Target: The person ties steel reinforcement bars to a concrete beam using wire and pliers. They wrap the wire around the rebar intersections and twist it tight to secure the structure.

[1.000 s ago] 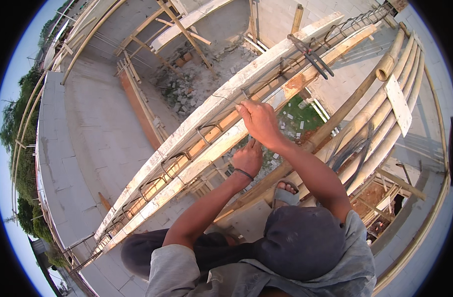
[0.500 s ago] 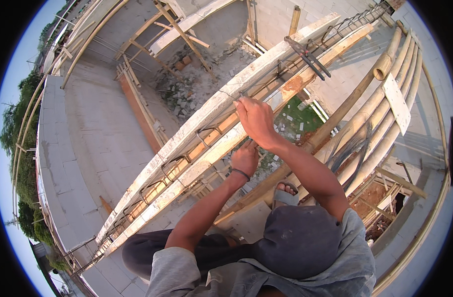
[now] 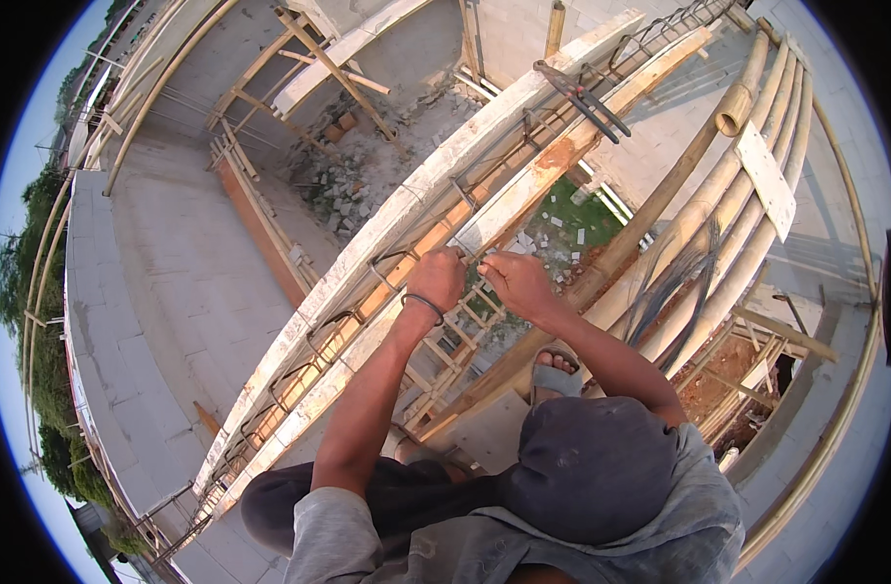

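Several trees [image 3: 41, 282] stand far off to the left of our hands, past a pale block wall [image 3: 105, 292]. Nearer, yet well left of our left hand, we see an orange board [image 3: 254, 229] low down beside some sticks, and grey rubble [image 3: 353, 180] beyond it. Next come two long pale boards that slant up from lower left to upper right: the far board [image 3: 377, 229] lies just beyond our left hand, and steel stirrups [image 3: 394, 256] sit in the gap between the two. The near board [image 3: 494, 214] passes right at our left hand [image 3: 439, 275], which is curled against its edge, a dark band [image 3: 424, 307] around the wrist. Our right hand [image 3: 519, 282] is just beside it, slightly apart, on our side of the board, with thumb and forefinger drawn close together. We cannot tell whether either hand closes on anything; the left fingertips are hidden. Below both hands we make out our sandalled foot [image 3: 559, 378]. Up and to the right of them, long-handled pincers [image 3: 572, 91] rest across the boards. Right of our right hand runs a thick bamboo pole [image 3: 668, 195], then a dark bundle of wire [image 3: 694, 268] on more bamboo poles [image 3: 733, 279], with a pale flat plate [image 3: 767, 180] across them farther up.
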Demonstrator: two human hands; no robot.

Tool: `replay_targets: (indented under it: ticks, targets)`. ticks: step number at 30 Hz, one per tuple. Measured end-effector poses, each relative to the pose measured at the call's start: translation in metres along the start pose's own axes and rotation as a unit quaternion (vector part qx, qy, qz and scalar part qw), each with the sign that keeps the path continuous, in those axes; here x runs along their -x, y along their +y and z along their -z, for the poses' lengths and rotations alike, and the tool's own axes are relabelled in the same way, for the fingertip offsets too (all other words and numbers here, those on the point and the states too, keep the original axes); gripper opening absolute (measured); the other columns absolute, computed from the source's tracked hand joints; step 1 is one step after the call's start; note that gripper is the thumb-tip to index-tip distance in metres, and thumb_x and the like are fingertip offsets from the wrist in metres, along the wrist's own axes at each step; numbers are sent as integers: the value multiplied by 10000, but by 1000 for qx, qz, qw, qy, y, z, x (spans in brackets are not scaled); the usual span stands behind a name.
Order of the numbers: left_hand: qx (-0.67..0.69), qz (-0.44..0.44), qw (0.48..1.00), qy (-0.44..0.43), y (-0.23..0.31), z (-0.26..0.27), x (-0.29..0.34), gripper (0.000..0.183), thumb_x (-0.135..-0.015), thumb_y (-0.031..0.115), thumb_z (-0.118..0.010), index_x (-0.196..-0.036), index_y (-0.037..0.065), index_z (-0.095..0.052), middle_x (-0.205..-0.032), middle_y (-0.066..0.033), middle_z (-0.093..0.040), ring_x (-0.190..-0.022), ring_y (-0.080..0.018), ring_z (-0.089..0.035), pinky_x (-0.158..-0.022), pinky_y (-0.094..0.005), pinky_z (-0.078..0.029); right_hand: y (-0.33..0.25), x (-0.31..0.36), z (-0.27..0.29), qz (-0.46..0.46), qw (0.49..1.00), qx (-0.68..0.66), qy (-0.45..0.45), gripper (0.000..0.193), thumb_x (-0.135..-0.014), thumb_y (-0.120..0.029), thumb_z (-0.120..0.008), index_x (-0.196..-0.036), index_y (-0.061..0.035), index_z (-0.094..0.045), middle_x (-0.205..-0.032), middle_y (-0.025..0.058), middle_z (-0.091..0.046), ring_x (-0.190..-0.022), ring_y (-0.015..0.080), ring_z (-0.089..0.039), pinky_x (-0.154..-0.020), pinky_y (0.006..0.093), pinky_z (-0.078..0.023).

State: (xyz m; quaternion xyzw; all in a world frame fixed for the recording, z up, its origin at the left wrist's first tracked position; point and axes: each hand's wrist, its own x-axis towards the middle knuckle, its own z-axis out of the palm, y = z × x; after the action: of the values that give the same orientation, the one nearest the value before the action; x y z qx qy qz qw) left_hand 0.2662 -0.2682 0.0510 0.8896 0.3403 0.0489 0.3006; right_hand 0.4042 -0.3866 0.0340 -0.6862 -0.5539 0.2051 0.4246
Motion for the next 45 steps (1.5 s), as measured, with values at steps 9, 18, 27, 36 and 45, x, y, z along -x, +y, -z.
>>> replay_targets:
  ticks: [9,18,27,36,45]
  targets:
    - [-69,5,995,-78,4,13,-18,203,-885,181,-625,-927,13,-732,-857,-234,-699,-799,-426,-679,-736,-490,-543,38,26,-39,71,997,32,8,116,-861,-114,-686,-908,-8,-681,-811,162,-654,-723,390,-639,-626,450,-520]
    - [-625,-132,663,-391,91,-48,-54,138,-812,199,-695,-831,63,-704,-668,-47,-642,-579,-222,-630,-509,-401,-385,16,54,-96,-105,973,-190,83,131,-939,-111,-626,-1051,-53,-590,-882,51,-592,-884,171,-618,-775,314,-488]
    - [-765,-58,410,-493,92,-105,-66,189,-858,207,-671,-967,58,-629,-645,3,-481,-493,-118,-429,-526,-304,-297,-5,42,-112,-357,669,-647,73,64,-1003,-111,-559,-954,-97,-520,-916,-33,-504,-832,53,-473,-711,275,-420]
    - [-488,-53,756,-433,98,-24,-67,142,-805,193,-743,-886,82,-708,-748,-3,-650,-643,-173,-637,-468,-367,-397,-18,34,10,-207,936,-59,-278,215,-868,-233,-639,-945,-35,-676,-821,169,-697,-795,317,-680,-712,428,-527]
    - [-124,29,990,64,-16,60,-81,560,-893,355,-687,-1348,92,-495,-1068,-170,-671,-1022,-385,-651,-837,-472,-532,89,-155,151,-84,860,483,144,420,-879,-325,-694,-1171,-28,-640,-1094,175,-640,-1036,357,-634,-821,451,-544]
